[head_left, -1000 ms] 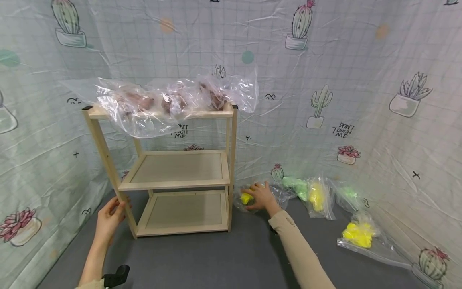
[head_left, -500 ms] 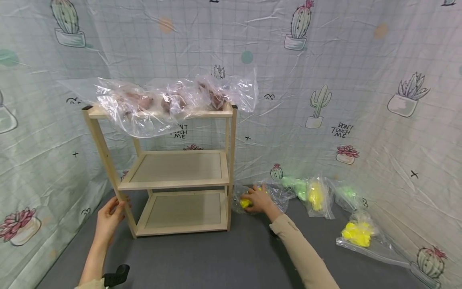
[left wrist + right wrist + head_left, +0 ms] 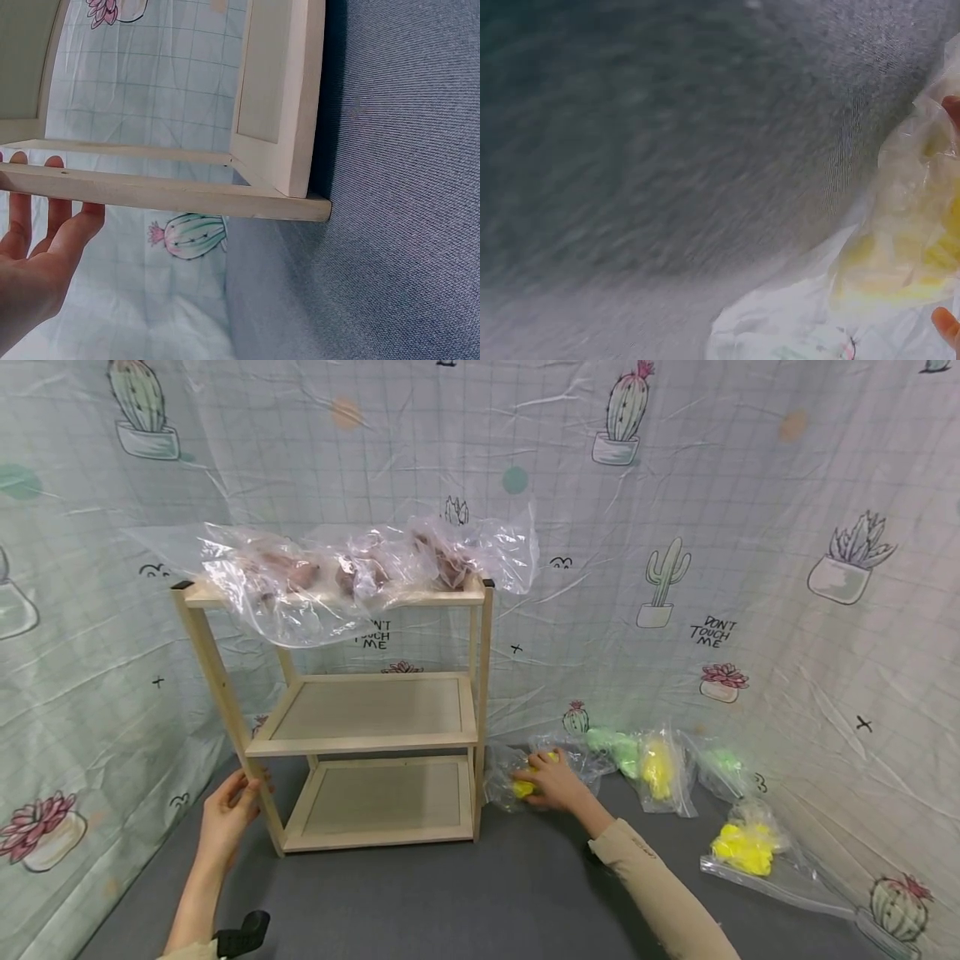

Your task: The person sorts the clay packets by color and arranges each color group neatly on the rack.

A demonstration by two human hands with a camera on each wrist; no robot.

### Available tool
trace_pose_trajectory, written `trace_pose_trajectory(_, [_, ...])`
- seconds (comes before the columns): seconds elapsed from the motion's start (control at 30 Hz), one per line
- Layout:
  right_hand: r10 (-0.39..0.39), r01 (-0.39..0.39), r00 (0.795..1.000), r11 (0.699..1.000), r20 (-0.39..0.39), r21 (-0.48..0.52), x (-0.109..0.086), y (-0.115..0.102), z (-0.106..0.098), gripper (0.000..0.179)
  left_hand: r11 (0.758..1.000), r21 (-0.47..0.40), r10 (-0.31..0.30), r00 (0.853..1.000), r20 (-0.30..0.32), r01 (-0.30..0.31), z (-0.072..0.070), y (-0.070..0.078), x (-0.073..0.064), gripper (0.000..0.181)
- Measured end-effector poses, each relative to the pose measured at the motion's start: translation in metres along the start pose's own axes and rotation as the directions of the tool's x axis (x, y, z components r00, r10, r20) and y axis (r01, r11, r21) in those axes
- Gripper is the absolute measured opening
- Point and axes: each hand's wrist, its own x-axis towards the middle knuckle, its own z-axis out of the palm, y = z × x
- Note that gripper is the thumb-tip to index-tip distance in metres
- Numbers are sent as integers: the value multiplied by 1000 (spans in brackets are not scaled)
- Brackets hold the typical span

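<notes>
My left hand (image 3: 227, 810) grips the lower part of the left front post (image 3: 217, 681) of a pale wooden three-tier shelf (image 3: 362, 747). In the left wrist view, the fingers (image 3: 73, 232) lie on both sides of that post (image 3: 180, 196). To the right of the shelf, my right hand (image 3: 561, 785) holds a clear plastic bag (image 3: 501, 772) with something yellow inside, low on the dark surface. The right wrist view catches the bag (image 3: 904, 217) at its right edge, with only fingertips (image 3: 946, 324) showing; the contents are blurred by the plastic.
Clear bags with brownish contents (image 3: 360, 572) lie across the shelf's top. Right of my right hand are bags with green (image 3: 615, 747) and yellow (image 3: 657, 768) contents, another green bag (image 3: 724, 762), and a yellow zip bag (image 3: 745, 847) closer in. A cactus-print sheet (image 3: 555, 527) hangs behind.
My right hand has closed its fingers on the yellow bag and shifted slightly right and nearer, the bag's yellow contents moving with it. My left hand stays on the post.
</notes>
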Motion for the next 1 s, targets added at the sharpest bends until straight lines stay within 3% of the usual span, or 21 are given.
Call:
trace_pose_trajectory(0.13, [-3,8,996,999,-93,54,-11,2,-8,35,1000,15,-9,1000,16,9,2,6,-3,42])
trace_pose_trajectory(0.27, [31,-19,990,996,-135,85,-19,4,-17,35,995,-96,-7,996,94,16,3,28,-9,38])
trace_pose_trajectory(0.33, [42,-28,988,995,-146,96,-23,5,-22,37,989,-149,-4,994,106,19,2,29,-8,37])
trace_pose_trajectory(0.4, [43,-28,988,994,-148,102,-27,4,-27,39,994,-105,-16,995,96,26,2,26,-7,38])
trace_pose_trajectory(0.5, [36,-19,986,994,-162,107,-32,3,-35,42,999,-42,-20,999,26,21,1,5,1,41])
trace_pose_trajectory(0.6, [26,-4,982,993,-187,114,-37,1,-44,48,1000,16,-24,1000,-5,24,0,-2,2,42])
trace_pose_trajectory(0.83, [-5,34,960,995,-281,98,-44,-5,-66,55,1000,0,-2,1000,9,2,-2,-5,4,44])
trace_pose_trajectory(1.0, [-19,61,939,992,-344,110,-50,-8,-78,69,999,23,-22,1000,-8,22,-1,-2,2,43])
